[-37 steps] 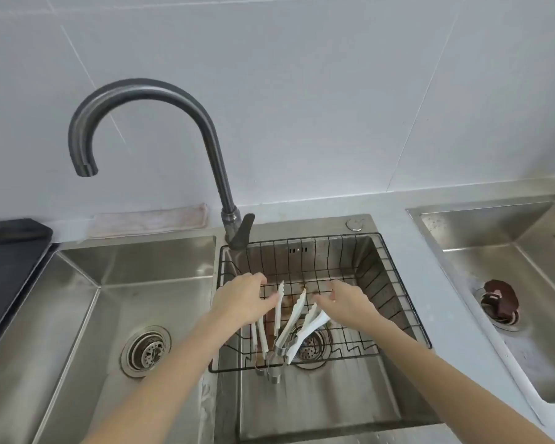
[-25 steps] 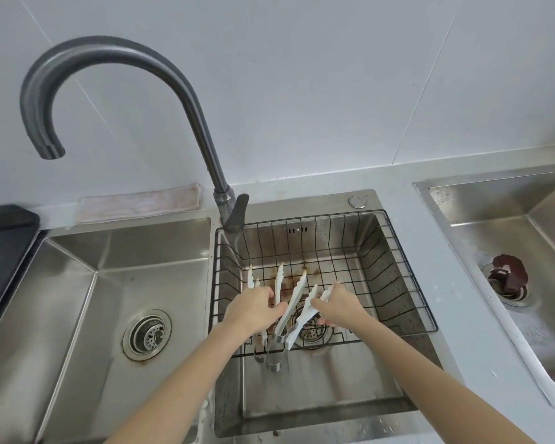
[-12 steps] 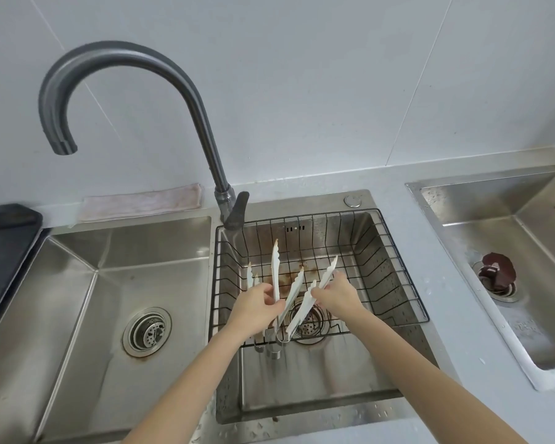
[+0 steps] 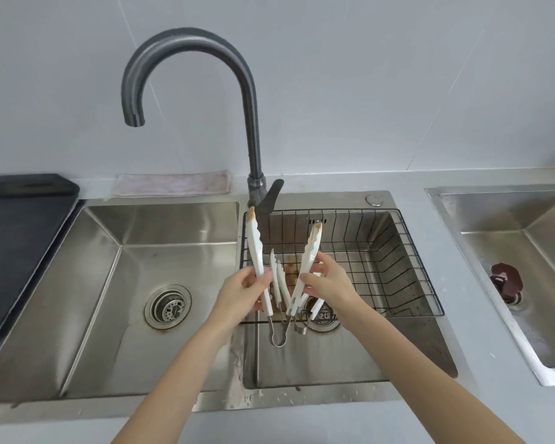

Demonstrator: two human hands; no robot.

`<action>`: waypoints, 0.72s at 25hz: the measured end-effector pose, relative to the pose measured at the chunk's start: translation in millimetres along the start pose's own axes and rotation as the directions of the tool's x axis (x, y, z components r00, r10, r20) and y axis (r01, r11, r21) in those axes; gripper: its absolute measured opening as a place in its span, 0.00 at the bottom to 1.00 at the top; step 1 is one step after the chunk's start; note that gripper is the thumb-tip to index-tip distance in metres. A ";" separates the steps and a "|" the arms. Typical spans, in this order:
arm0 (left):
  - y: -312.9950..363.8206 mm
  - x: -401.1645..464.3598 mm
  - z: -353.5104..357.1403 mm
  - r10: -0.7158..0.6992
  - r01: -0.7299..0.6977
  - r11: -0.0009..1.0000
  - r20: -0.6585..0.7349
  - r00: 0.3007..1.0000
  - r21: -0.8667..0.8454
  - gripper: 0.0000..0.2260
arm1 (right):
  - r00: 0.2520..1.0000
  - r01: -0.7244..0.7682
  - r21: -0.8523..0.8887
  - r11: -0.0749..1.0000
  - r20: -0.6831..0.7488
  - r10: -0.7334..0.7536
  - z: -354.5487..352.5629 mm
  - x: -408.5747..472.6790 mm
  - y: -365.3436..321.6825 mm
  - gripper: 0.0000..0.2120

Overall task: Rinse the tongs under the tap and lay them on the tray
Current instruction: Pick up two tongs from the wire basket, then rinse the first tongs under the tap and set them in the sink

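White tongs with brown-stained tips and a steel spring loop stand upright and spread wide above the right sink bowl. My left hand grips their left arm. My right hand holds their right arm. A second white pair stays lower between them, in the black wire basket. The dark grey tap arches over the left bowl; no water runs. The dark tray lies at the far left on the counter.
A folded cloth lies behind the left bowl. The tap lever points toward the basket. Another steel sink with a brown drain stopper sits to the right. Water drops cover the front rim.
Both hands have lifted one pair of tongs up out of the wire basket and spread its arms apart. The view has shifted so the tap sits nearer the middle.
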State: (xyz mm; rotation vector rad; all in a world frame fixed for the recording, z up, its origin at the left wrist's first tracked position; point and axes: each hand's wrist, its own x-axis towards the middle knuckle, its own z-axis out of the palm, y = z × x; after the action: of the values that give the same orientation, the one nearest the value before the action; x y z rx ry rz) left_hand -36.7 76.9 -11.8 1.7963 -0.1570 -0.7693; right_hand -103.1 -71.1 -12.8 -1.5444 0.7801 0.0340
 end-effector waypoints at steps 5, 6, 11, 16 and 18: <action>-0.8 -13.4 -53.2 0.001 -0.013 0.988 -0.077 0.997 -0.155 0.01 | 0.997 0.040 0.016 0.999 0.060 -0.041 53.2 -0.3 -12.2 0.23; -2.5 -13.3 -64.4 0.013 -0.028 0.986 -0.092 0.996 -0.163 0.02 | 0.997 0.036 0.027 0.999 0.065 -0.038 64.4 0.8 -14.5 0.23; -10.1 -11.2 -114.1 0.040 -0.061 0.986 -0.138 0.990 -0.154 0.06 | 0.998 -0.011 0.106 0.994 0.067 0.004 117.4 10.3 -24.3 0.22; -20.1 6.2 -158.6 0.011 -0.051 0.975 -0.183 0.983 -0.218 0.07 | 0.999 -0.039 0.050 0.998 -0.027 0.040 137.0 31.4 -42.7 0.22; -22.9 14.5 -174.2 -0.003 -0.040 0.969 -0.172 0.985 -0.245 0.07 | 0.992 -0.036 0.011 0.999 -0.120 0.037 131.7 45.1 -53.3 0.21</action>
State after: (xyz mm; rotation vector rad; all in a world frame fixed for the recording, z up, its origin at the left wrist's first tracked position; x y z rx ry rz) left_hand 68.0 218.7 -9.2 1.6104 0.0356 -0.5898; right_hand 13.2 22.1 -8.3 -1.5346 0.9022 -0.0354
